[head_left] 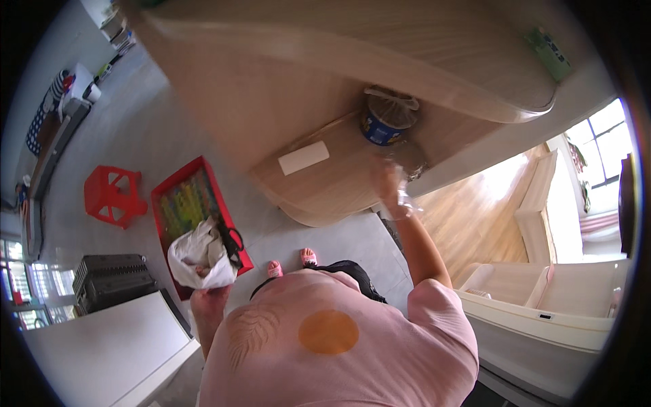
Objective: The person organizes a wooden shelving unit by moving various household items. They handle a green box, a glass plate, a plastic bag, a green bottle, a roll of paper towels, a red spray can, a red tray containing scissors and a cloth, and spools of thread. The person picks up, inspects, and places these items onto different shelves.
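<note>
My left hand [210, 302] grips a white bag [227, 277] from below; its mouth gapes and crumpled pale material shows inside. My right hand [388, 182] reaches over the lower wooden shelf [319, 193], its fingers smeared by motion. Something clear and shiny, like plastic, shows beside the wrist; I cannot tell whether the hand holds it. Just beyond the hand stands a blue tub [382, 129] with clear plastic over its top. More crinkled clear plastic [410, 159] lies beside it. A white rectangular card or box [303, 158] rests on the shelf to the left.
The curved upper wooden top [380, 41] overhangs the shelf, with a green packet [548, 54] on it. At left are a red stool [114, 195], a red-rimmed box [163, 217] behind the bag, and a black case [112, 281]. An open white drawer [522, 315] lies at right.
</note>
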The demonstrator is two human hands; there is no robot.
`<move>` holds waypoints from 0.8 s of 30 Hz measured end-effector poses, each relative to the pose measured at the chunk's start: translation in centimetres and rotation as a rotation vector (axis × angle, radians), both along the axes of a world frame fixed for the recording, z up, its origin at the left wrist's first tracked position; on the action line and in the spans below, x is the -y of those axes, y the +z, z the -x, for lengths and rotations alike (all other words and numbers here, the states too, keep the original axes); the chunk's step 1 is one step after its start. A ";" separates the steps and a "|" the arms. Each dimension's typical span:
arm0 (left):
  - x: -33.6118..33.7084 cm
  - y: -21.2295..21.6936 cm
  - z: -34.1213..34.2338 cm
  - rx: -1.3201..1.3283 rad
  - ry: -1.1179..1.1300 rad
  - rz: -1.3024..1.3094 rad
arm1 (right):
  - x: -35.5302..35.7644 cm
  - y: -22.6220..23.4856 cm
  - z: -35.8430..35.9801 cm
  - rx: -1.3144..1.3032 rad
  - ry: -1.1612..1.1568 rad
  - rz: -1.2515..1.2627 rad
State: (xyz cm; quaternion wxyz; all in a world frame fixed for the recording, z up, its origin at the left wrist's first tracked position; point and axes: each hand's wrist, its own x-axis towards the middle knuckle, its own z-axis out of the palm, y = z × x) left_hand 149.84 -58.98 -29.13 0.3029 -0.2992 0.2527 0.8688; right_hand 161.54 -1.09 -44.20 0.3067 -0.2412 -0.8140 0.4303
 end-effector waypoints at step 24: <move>8.8 2.6 7.1 -0.190 -0.552 0.473 | 9.3 9.2 11.6 0.209 0.447 0.150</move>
